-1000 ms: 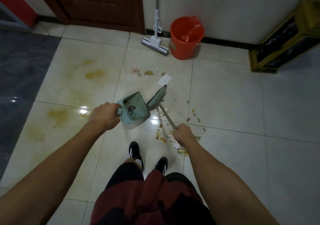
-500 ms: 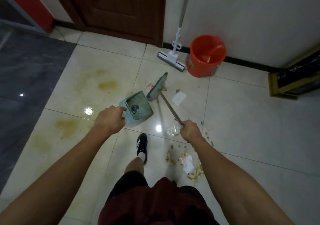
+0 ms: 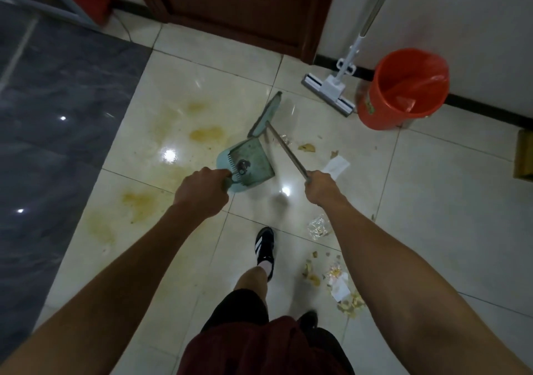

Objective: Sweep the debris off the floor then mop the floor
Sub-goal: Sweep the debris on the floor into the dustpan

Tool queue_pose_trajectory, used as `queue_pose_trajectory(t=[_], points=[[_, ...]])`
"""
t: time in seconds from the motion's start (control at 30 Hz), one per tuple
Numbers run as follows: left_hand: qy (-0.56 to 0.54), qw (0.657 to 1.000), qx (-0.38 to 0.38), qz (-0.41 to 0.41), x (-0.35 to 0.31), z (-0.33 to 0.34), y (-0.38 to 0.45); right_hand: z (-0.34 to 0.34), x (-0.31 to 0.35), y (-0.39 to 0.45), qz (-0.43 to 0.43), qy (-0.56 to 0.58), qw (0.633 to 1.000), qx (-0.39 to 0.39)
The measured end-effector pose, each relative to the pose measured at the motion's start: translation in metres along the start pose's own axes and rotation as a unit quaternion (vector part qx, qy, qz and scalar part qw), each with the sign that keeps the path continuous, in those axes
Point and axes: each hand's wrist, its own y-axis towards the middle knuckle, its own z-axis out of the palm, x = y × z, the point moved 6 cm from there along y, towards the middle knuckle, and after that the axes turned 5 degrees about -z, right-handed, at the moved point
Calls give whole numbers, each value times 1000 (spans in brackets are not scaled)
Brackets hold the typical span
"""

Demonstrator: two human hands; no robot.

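My left hand grips the handle of a teal dustpan held above the tiles. My right hand grips the thin metal handle of a broom, whose teal head points away towards the door. Debris lies to the right: a white paper scrap, a crumpled clear wrapper, and a pile of yellowish bits and paper near my right forearm. Yellow stains mark the floor left of the dustpan. A sponge mop leans on the wall.
An orange bucket with a red liner stands by the wall at the right, next to the mop. A dark wooden door is ahead. Dark grey flooring spreads on the left. A yellow-framed object sits at the right edge. My shoe steps forward.
I have stepped forward and turned left, so mop and bucket shifted right. The broom head moved away from the debris, which now lies to the right and behind. Both grips are unchanged.
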Motion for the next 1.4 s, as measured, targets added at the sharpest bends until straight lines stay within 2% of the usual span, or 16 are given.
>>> queue_pose_trajectory(t=[0.07,0.3,0.57,0.8,0.97,1.27,1.4], points=[[4,1000,5,5,-1,-1,8,2,2,4,8,-30,999,20],[-2,1000,28,7,-15,7,9,5,-35,-20,89,-59,994,-3],[15,998,2,61,-60,25,-40,29,-110,-95,152,17,988,-15],[36,998,-18,56,-88,47,-95,78,-173,-183,194,96,976,-12],[64,992,-38,97,-120,68,-138,118,-214,-258,208,148,967,-20],[75,988,-40,125,-161,97,-198,153,-274,-339,234,158,959,-10],[78,987,-31,135,-182,97,-207,152,-290,-362,234,195,951,-46]])
